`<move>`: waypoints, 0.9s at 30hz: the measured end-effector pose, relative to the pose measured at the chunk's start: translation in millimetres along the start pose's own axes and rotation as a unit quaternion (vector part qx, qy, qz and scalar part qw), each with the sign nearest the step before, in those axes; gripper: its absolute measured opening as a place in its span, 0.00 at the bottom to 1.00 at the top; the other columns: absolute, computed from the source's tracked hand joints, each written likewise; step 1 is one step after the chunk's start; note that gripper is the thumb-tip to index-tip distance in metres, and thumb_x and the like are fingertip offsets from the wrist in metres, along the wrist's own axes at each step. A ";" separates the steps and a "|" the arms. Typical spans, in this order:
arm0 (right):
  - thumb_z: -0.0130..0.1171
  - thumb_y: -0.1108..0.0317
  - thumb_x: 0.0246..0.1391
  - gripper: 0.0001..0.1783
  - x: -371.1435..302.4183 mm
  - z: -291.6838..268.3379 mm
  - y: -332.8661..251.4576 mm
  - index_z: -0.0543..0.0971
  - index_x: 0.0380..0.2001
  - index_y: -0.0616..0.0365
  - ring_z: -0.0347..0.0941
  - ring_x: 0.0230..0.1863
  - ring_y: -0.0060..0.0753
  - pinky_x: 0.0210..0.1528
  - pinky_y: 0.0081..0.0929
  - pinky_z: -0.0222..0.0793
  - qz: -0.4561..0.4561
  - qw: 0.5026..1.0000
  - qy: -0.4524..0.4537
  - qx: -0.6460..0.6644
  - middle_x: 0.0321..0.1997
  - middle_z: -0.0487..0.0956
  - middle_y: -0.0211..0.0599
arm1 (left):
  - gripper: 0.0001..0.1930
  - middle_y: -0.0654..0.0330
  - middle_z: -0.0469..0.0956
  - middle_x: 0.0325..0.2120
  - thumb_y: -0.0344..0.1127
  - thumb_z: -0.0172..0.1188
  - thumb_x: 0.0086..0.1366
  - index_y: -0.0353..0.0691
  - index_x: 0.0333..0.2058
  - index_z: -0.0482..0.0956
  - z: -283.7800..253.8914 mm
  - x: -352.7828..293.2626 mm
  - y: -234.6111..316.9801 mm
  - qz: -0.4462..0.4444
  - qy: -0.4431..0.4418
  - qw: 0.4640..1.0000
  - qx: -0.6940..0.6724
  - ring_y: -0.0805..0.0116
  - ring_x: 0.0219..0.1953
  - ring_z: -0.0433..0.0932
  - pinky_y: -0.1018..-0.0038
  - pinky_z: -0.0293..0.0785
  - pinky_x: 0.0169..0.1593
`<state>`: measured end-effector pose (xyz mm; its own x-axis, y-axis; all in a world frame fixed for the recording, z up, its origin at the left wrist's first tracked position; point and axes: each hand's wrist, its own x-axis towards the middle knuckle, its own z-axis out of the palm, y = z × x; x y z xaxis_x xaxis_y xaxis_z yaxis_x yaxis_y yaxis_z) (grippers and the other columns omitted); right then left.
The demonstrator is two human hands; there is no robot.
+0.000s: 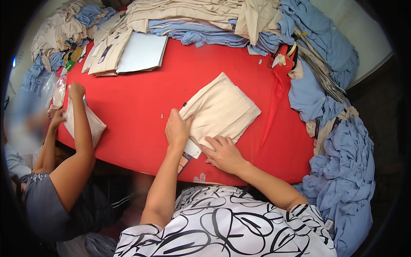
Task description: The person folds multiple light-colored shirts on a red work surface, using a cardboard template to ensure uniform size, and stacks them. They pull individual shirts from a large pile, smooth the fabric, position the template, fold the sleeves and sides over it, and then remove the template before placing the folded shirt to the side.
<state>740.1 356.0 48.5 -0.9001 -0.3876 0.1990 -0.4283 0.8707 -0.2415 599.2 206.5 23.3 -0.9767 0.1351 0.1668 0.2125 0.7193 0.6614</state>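
Note:
A folded beige garment (222,109) lies on the red table (141,103) in front of me. My left hand (177,128) rests on its near left edge, fingers bent over the fold. My right hand (222,154) lies flat at its near corner, fingers pointing left onto the cloth and a white card (192,149) that sticks out beneath it. Neither hand lifts the garment; both press on it.
A co-worker at the left (72,141) holds a folded beige piece in a clear bag (92,124). Stacks of beige and blue garments (192,21) line the far edge, beside flat card sheets (141,53). Blue shirts (342,171) pile up at the right.

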 end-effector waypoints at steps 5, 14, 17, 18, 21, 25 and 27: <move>0.51 0.68 0.51 0.20 -42.0 -2.0 9.9 0.77 0.48 0.57 0.69 0.54 0.44 0.51 0.36 0.67 0.009 0.997 0.003 -0.082 0.59 0.72 0.44 | 0.25 0.49 0.76 0.34 0.29 0.62 0.61 0.36 0.54 0.63 -43.7 -20.4 -17.4 -0.103 -0.128 0.956 -0.241 0.61 0.27 0.76 0.66 0.74 0.36; 0.55 0.70 0.49 0.12 -27.7 -51.6 60.2 0.76 0.39 0.58 0.74 0.43 0.45 0.42 0.37 0.73 -0.118 0.991 0.034 -0.059 0.52 0.76 0.48 | 0.13 0.59 0.76 0.44 0.23 0.58 0.64 0.35 0.47 0.75 -81.2 -8.2 5.8 0.056 -0.139 0.958 -0.245 0.79 0.31 0.74 0.80 0.72 0.34; 0.57 0.77 0.46 0.08 12.6 -127.4 67.9 0.76 0.33 0.62 0.74 0.42 0.48 0.44 0.37 0.74 -0.133 0.986 0.087 -0.046 0.48 0.77 0.50 | 0.11 0.62 0.81 0.34 0.21 0.57 0.62 0.34 0.43 0.80 -121.9 17.9 39.3 0.095 -0.107 0.927 -0.347 0.78 0.33 0.75 0.78 0.75 0.40; 0.56 0.83 0.43 0.10 23.9 -156.3 64.5 0.76 0.33 0.63 0.75 0.43 0.48 0.45 0.37 0.74 -0.093 0.989 0.100 -0.047 0.49 0.77 0.50 | 0.13 0.62 0.81 0.36 0.21 0.57 0.62 0.34 0.45 0.79 -142.7 26.2 53.8 0.126 -0.094 0.914 -0.373 0.77 0.35 0.77 0.77 0.76 0.43; 0.50 0.88 0.40 0.18 63.7 -221.3 53.8 0.78 0.36 0.64 0.75 0.45 0.47 0.47 0.32 0.73 -0.055 0.980 0.182 0.049 0.46 0.77 0.47 | 0.19 0.59 0.80 0.41 0.19 0.56 0.60 0.35 0.51 0.76 -186.9 44.7 88.4 0.276 -0.020 0.888 -0.366 0.72 0.38 0.80 0.75 0.77 0.46; 0.47 0.87 0.39 0.19 109.1 -216.5 77.4 0.78 0.37 0.65 0.76 0.46 0.42 0.50 0.29 0.72 -0.012 0.977 0.085 0.195 0.42 0.78 0.46 | 0.16 0.53 0.83 0.37 0.22 0.58 0.60 0.37 0.48 0.78 -201.8 78.6 90.4 0.218 -0.018 0.958 -0.186 0.70 0.37 0.82 0.74 0.77 0.45; 0.45 0.85 0.43 0.18 127.7 -161.3 110.9 0.80 0.37 0.64 0.75 0.42 0.28 0.48 0.25 0.70 0.027 0.958 0.031 0.284 0.38 0.79 0.37 | 0.12 0.49 0.83 0.35 0.28 0.59 0.62 0.37 0.45 0.80 -179.5 99.5 64.4 0.176 -0.040 0.978 -0.103 0.63 0.37 0.83 0.70 0.77 0.45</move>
<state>590.5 451.8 200.4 -0.9231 -0.3127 0.2237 -0.3718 0.5774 -0.7269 521.1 144.0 213.8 -0.8390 0.4093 0.3586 0.5301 0.4661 0.7083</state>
